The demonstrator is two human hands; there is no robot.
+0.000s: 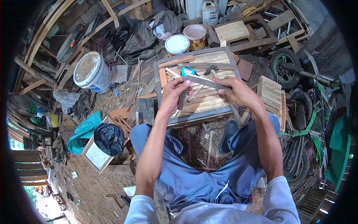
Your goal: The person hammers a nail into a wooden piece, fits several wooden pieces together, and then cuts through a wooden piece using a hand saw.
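1. the left hand is near the middle of the frame. its arm goes up from the bottom of the frame and leans a bit to the right. the thumb is on top and the fingers curl in, pinched close on a gray l-shaped tool, near its corner.
2. the right hand is just right of the middle. its arm goes up from the lower right and leans left, with the back of the hand facing up. the thumb and fingers are closed on the other end of the tool.
3. the tool is in the middle of the frame, in the air over a wooden panel. its long flat side goes between the hands, and its short side points down by the left hand.
4. a blue tape measure is on the panel just above the tool. it has a white mark, too small to read.
5. a hammer is on the panel, near the right hand.
6. a big white bucket at the upper left has a blue label. i cannot read it.
7. a white jug at the top has a label too, but its words are too small.
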